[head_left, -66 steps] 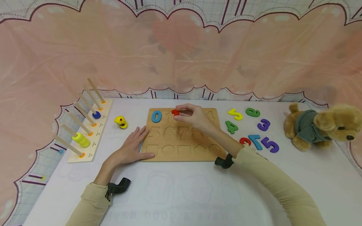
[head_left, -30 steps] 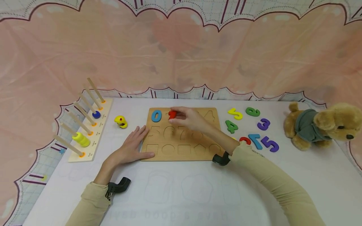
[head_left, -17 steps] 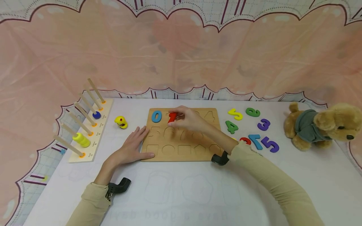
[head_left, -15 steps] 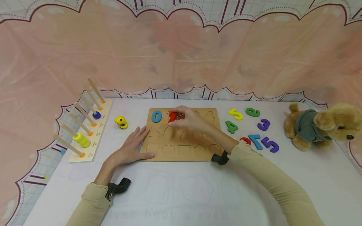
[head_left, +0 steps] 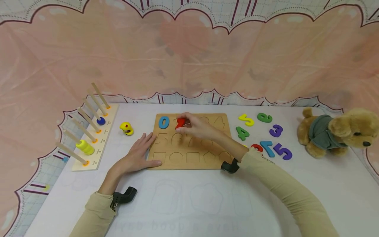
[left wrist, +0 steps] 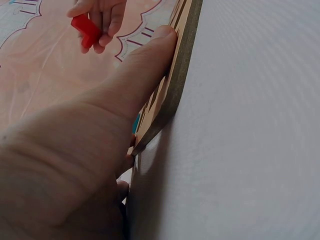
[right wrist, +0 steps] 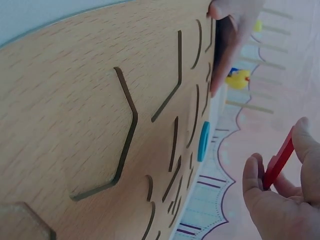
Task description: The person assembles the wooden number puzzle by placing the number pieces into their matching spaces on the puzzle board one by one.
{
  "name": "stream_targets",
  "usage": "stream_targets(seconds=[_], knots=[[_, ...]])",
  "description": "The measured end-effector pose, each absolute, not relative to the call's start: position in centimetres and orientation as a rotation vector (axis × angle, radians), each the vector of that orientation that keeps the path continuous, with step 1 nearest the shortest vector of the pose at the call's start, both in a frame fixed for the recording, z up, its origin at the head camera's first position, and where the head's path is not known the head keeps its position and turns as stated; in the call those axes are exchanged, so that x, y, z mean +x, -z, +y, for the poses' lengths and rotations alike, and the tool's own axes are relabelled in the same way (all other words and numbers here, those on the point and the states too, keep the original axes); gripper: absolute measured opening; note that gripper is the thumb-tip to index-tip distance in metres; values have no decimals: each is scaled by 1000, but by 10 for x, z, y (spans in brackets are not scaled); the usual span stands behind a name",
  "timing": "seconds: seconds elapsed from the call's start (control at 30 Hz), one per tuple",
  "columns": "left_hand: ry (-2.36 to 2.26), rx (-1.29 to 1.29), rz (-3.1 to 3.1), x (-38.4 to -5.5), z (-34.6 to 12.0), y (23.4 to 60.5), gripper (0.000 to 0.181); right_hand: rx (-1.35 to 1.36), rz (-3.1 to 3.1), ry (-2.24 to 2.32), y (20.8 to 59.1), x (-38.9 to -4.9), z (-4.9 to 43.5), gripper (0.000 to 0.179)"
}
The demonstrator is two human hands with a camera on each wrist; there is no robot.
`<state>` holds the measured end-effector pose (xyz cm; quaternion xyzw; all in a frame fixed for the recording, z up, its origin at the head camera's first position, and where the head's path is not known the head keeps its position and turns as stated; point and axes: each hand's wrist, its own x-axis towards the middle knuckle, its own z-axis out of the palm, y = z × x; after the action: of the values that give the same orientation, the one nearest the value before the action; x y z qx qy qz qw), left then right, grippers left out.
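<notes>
My right hand (head_left: 195, 125) pinches a red number 1 piece (head_left: 180, 123) between thumb and fingers, over the top row of a wooden number puzzle board (head_left: 181, 162). The right wrist view shows the red piece (right wrist: 280, 159) edge-on, raised off the board's face. My left hand (head_left: 137, 154) rests with fingers spread along the board's left side, its thumb (left wrist: 162, 37) lying on the near left corner. A blue number 0 (head_left: 164, 122) sits in the first slot of the top row. Part of the top row is hidden behind my right hand.
Right of the board lie loose numbers: a yellow 2 (head_left: 246, 119), green 4 (head_left: 242, 133), purple 3 (head_left: 276, 130), blue 7 (head_left: 267, 148) and others. A plush dog (head_left: 322, 133) sits far right. On the left are a yellow toy duck (head_left: 126, 128) and a pegged stacking rack (head_left: 99, 144).
My right hand has moved slightly left and down toward the slot beside the blue 0, turning the red number in its fingers. The left hand has stayed on the board.
</notes>
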<state>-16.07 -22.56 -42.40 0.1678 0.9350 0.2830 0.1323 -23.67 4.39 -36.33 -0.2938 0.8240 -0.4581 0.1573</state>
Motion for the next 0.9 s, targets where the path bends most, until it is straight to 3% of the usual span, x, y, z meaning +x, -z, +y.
stream_targets(seconds=[0.6, 0.9], knots=[[-827, 486, 2710, -161, -226, 425, 106, -859, 2403, 1254, 361, -231, 42, 57], [-825, 489, 2711, -162, -225, 424, 106, -1028, 2518, 1008, 359, -246, 38, 59]])
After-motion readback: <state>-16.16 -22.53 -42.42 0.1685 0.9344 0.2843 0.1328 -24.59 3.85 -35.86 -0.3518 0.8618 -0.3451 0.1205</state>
